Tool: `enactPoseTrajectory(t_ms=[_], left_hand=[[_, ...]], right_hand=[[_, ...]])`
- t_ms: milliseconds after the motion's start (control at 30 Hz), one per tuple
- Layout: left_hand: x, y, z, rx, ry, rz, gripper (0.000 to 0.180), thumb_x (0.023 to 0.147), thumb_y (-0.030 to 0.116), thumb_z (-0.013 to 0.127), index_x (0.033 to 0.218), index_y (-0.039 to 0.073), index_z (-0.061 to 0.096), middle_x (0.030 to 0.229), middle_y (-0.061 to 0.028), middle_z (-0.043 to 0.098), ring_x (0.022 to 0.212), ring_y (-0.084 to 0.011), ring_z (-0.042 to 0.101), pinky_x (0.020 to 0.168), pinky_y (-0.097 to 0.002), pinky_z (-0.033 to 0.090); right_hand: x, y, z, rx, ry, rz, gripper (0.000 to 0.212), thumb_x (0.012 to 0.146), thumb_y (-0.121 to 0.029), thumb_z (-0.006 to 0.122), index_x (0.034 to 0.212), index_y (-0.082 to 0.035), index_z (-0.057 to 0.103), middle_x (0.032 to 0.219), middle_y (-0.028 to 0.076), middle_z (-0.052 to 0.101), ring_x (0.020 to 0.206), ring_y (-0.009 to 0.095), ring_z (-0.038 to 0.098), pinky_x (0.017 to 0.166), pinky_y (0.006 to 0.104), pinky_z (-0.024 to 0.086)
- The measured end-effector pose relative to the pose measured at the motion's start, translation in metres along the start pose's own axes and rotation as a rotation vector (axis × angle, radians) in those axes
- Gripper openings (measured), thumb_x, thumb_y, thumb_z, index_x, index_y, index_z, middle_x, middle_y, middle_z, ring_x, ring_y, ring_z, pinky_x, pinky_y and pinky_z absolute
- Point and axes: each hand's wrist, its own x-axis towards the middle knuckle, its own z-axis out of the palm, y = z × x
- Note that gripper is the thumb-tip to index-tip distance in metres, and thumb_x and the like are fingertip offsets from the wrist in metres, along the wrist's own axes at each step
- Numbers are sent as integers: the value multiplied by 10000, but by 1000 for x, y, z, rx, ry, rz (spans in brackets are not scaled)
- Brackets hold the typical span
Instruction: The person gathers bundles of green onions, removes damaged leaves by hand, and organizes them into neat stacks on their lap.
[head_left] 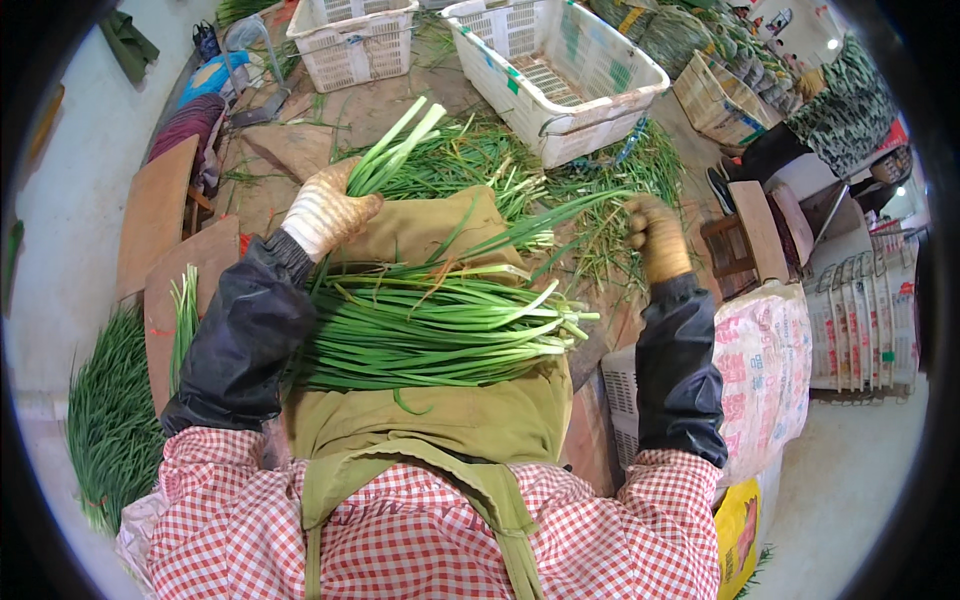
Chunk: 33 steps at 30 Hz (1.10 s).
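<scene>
Far left: we list a large pile of green stalks, standing against the pale wall.

Left of centre: one left hand, in a pale striped glove, closed around a small bunch, white ends pointing up and right.

Top, left of centre: one white slatted crate; we cannot make out its contents.

Centre: one broad bundle of green stalks, laid across the olive apron on the lap, white ends to the right. Above it, a loose heap on the floor.

Top centre: one larger white crate, slatted bottom showing through its open top.

Right of centre: one white crate, partly behind the sleeve; its inside is hidden from us. Above, one right hand, tan-gloved, fingers curled narrow; long green leaves end at its fingertips, and we cannot tell whether it grips them.

Upper right: one smaller, stained crate, contents unclear.

Lower right: one yellow bag and one bulging, pink-printed white sack, contents unseen.
</scene>
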Motion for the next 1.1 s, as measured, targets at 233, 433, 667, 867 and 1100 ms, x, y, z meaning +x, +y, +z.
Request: enactPoseTrajectory(t_ms=[233,433,667,867,1100], left_hand=[[2,-6,2,145,25,66,279,746,164,604,1005,62,621,766,-143,638,642,-221,609,614,-328,503],[23,-36,5,-138,-119,120,342,781,4,642,1117,15,580,887,-39,616,740,-127,619,578,-230,504],[-22,87,14,-208,-573,147,479,829,244,688,1234,33,543,1052,-29,639,810,-102,555,724,-270,475],[-13,57,13,-136,-406,277,284,771,185,691,1003,29,638,761,-8,613,675,-108,531,644,-250,466],[-17,66,-57,-15,199,358,287,861,45,569,1146,12,570,789,-34,604,645,-90,570,591,-232,488]], right_hand=[[-10,9,-60,-1116,33,-850,526,707,63,549,1195,-130,583,1195,140,580,1116,299,540,931,366,448],[-84,-3,62,-1338,-697,-832,319,735,-130,672,1045,-108,599,1216,127,559,1030,328,579,830,414,504],[-56,-45,90,-878,-328,-921,146,843,-129,562,956,-36,552,857,200,555,787,408,536,679,451,453],[-54,-61,102,-799,-268,-565,214,889,-223,561,1001,-46,605,803,145,603,729,243,596,678,350,473],[-75,16,41,-757,-507,-160,245,823,-222,657,994,-48,637,833,148,623,764,251,617,688,334,481]])
